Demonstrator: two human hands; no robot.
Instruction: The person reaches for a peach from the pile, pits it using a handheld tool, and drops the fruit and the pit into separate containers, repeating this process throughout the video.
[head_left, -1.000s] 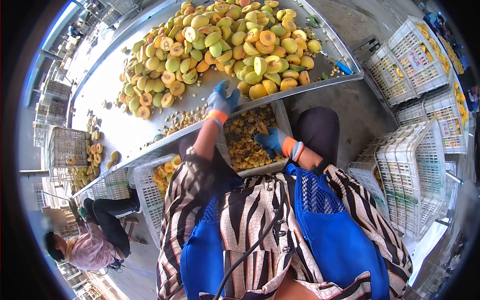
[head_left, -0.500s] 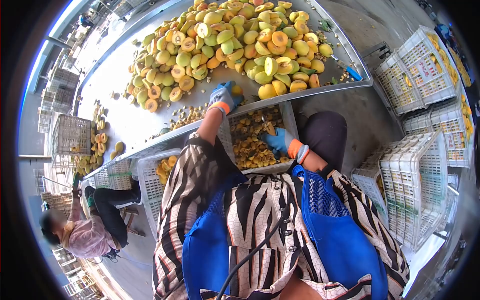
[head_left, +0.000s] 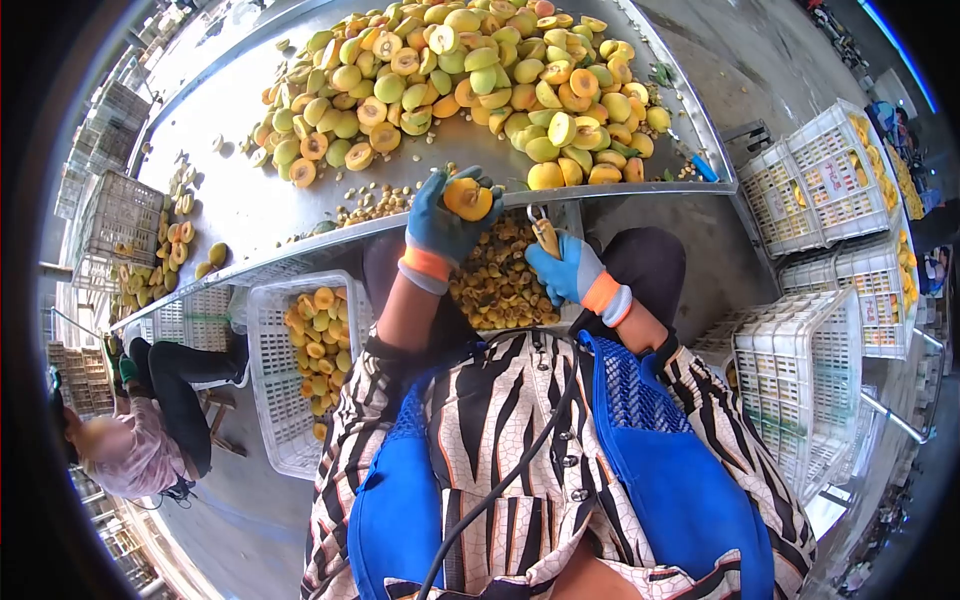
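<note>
My left hand (head_left: 436, 225), in a grey-blue glove with an orange cuff, is closed around a yellow peach half (head_left: 467, 199), its cut face turned up towards me. My right hand (head_left: 568, 268), gloved alike, grips the wooden handle of a pitting tool (head_left: 543, 232); its metal loop points up towards the table edge. Both hands are in front of the metal table (head_left: 640, 190), above a crate of fruit scraps (head_left: 495, 285). On the table lies a big heap of peach halves (head_left: 400, 90), with loose pits (head_left: 375, 205) near the edge.
A white crate (head_left: 265, 380) with peach halves stands left of my legs. Stacked white crates (head_left: 800, 370) are on the right. A blue-handled tool (head_left: 704, 168) lies at the table's right corner. Another person (head_left: 140, 450) sits at the far left beside the table.
My left hand has come back from the tabletop with the peach half, which now shows its cut face. My right hand has lifted the pitting tool out of the scrap crate towards it.
</note>
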